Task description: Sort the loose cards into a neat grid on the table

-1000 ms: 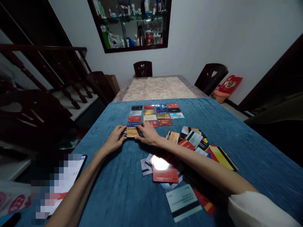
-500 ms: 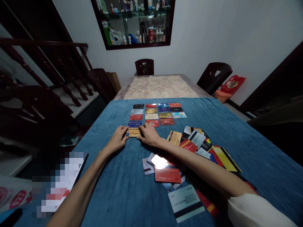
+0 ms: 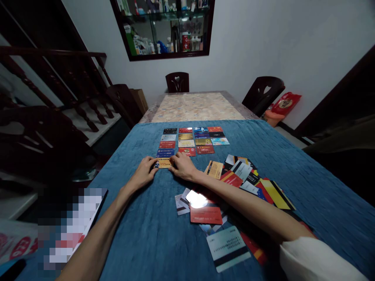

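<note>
A gold plastic card (image 3: pixel 163 163) lies flat on the blue cloth (image 3: pixel 137 230), just below a blue card (image 3: pixel 165 152) in the leftmost column. My left hand (image 3: pixel 145 171) pinches its left edge with thumb and fingers. At the right edge, my right hand (image 3: pixel 184 167) grips it the same way, its fingertips partly covering the card. Beyond the hands, several cards lie face up in neat columns, among them a dark red card (image 3: pixel 205 149) and a light blue card (image 3: pixel 220 141).
Loose cards are heaped under and around my right forearm, with a yellow card (image 3: pixel 277 193) and a silver-grey card (image 3: pixel 229 248) among them. A blurred flat object (image 3: pixel 79 222) sits at the left table edge. Dark wooden chairs (image 3: pixel 177 82) stand around the table.
The camera view has shifted slightly. Both hands keep their hold on the gold card, which stays in the same place below the blue card.
</note>
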Action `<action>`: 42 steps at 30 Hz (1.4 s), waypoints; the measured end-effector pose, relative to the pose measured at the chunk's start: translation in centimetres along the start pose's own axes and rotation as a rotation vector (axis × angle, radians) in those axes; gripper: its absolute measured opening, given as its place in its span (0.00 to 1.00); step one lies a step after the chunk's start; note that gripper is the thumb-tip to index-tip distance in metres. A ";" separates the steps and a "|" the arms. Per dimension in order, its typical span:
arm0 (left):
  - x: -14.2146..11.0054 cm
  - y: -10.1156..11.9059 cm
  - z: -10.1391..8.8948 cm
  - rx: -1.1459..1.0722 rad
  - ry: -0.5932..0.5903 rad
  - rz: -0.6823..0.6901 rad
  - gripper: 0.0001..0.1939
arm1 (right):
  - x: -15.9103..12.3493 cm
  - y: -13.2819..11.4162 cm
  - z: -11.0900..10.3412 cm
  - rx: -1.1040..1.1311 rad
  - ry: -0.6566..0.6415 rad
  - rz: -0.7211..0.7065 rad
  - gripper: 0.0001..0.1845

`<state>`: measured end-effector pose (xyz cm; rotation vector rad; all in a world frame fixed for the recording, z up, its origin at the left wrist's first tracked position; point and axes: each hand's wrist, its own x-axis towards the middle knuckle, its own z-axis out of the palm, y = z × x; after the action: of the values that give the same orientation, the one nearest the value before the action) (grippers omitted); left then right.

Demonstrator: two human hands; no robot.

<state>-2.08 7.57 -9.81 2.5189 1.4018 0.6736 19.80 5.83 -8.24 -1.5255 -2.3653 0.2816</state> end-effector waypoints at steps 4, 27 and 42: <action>0.0 0.2 -0.1 -0.005 0.010 -0.006 0.17 | -0.1 -0.1 -0.3 -0.001 -0.001 -0.006 0.15; 0.0 1.1 -0.2 0.082 0.108 0.027 0.08 | 0.7 1.2 -2.0 -0.013 -0.072 -0.143 0.16; 0.8 5.0 -0.3 0.141 0.209 0.131 0.12 | -5.9 7.8 -8.1 -0.146 0.114 -0.199 0.10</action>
<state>1.94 5.48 -7.47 2.7378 1.4025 0.9155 31.61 3.60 -4.17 -1.3128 -2.4670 -0.0237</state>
